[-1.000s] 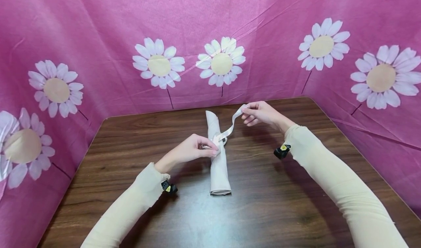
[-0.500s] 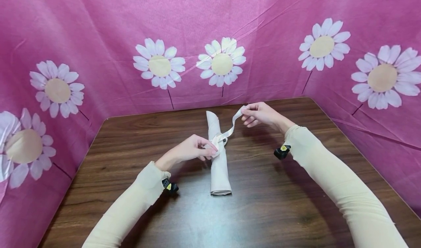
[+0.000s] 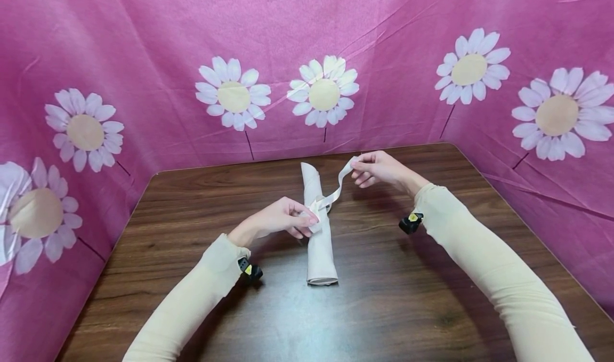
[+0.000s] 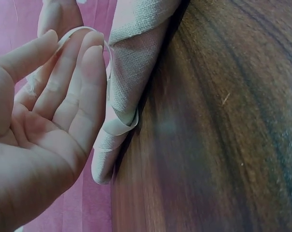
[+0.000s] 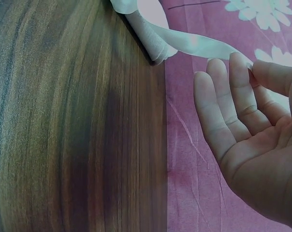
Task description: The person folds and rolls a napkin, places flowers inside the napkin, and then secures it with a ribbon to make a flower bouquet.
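A rolled beige cloth (image 3: 320,258) lies lengthwise on the table, with a satin-like white ribbon (image 3: 339,183) wrapped round its middle. My left hand (image 3: 280,217) is at the left side of the roll and pinches a part of the ribbon between thumb and fingers. Beyond the roll to the right, my right hand (image 3: 384,169) pinches the ribbon's other end, raised above the table. That length hangs in a loose curve back to the roll. In the left wrist view, a ribbon band (image 4: 119,126) crosses the cloth, and another length arches over the fingers.
The brown wood-grain table (image 3: 408,298) has its far edge just beyond the roll. A pink drape (image 3: 158,42) with printed daisies stands around the back and sides. Black wrist cameras (image 3: 411,222) hang below both cream sleeves (image 3: 479,244).
The left fingers have shifted slightly at the roll, and more of the white ribbon shows beneath them. The right hand stays nearly in place, its pinch kept. The roll has not moved.
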A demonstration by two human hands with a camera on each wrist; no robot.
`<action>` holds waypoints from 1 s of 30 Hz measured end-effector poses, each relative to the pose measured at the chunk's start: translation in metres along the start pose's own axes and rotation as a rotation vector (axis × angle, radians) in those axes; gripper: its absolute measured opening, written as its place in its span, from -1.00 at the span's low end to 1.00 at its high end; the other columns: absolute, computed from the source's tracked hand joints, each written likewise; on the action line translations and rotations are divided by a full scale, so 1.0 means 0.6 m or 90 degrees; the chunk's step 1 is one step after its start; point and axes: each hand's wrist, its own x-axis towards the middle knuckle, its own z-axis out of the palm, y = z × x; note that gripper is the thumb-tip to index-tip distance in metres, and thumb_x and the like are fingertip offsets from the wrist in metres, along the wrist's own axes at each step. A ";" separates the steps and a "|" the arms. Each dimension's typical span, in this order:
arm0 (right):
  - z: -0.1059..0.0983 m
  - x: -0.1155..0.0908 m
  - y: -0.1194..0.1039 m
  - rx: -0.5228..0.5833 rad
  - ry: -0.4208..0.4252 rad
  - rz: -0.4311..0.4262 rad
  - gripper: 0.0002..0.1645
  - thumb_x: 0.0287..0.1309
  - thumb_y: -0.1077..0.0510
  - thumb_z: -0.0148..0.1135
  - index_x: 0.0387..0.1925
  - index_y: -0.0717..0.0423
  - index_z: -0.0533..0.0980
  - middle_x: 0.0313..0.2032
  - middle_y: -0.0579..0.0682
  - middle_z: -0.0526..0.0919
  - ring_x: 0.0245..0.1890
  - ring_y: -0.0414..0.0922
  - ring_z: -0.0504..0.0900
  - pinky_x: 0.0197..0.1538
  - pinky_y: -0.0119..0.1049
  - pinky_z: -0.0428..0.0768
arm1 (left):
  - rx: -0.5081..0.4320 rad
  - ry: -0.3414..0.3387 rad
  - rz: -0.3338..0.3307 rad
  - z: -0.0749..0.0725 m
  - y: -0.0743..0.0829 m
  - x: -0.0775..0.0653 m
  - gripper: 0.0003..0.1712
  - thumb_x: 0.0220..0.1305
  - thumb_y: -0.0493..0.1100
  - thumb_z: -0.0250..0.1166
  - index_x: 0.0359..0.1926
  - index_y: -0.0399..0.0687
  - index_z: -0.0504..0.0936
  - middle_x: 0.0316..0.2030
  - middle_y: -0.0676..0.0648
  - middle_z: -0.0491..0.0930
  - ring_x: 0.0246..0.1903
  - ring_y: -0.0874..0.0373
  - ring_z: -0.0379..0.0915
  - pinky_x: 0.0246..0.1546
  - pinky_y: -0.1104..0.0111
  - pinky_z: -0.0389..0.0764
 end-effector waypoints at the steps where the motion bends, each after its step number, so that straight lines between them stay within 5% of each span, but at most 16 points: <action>1: 0.000 0.000 0.000 -0.001 0.001 0.001 -0.70 0.49 0.11 0.14 0.00 0.30 0.53 -0.24 0.26 0.68 -0.39 -0.08 0.74 -0.06 0.09 0.66 | -0.002 -0.002 -0.002 0.000 0.000 0.001 -0.73 0.43 -0.24 0.29 0.02 -0.35 0.69 -0.19 -0.18 0.74 -0.18 -0.13 0.70 -0.13 0.04 0.69; 11: 0.003 -0.001 0.001 0.004 0.001 0.007 -0.71 0.49 0.11 0.15 -0.02 0.29 0.52 -0.24 0.25 0.68 -0.40 -0.07 0.73 -0.02 0.12 0.63 | -0.070 -0.013 -0.042 0.003 0.000 0.001 -0.61 0.49 -0.10 0.22 0.10 -0.35 0.64 -0.17 -0.24 0.74 -0.19 -0.07 0.72 -0.10 0.04 0.69; 21: 0.002 -0.004 0.001 0.013 -0.008 0.002 -0.67 0.48 0.10 0.16 0.00 0.33 0.52 -0.30 0.15 0.69 -0.39 -0.07 0.73 -0.06 0.08 0.67 | -0.104 -0.085 -0.103 -0.007 0.010 0.001 -0.10 0.52 0.41 -0.17 0.30 -0.30 0.51 0.06 -0.26 0.67 0.04 -0.12 0.64 -0.07 -0.01 0.66; 30: 0.002 -0.006 -0.004 0.009 -0.010 0.008 -0.62 0.48 0.09 0.17 0.06 0.36 0.50 -0.30 0.15 0.70 -0.40 -0.08 0.73 -0.05 0.08 0.67 | -0.065 -0.022 -0.021 -0.023 0.014 0.008 -0.50 0.58 -0.07 0.09 0.27 -0.41 0.47 -0.01 -0.35 0.67 -0.03 -0.25 0.64 0.03 -0.08 0.60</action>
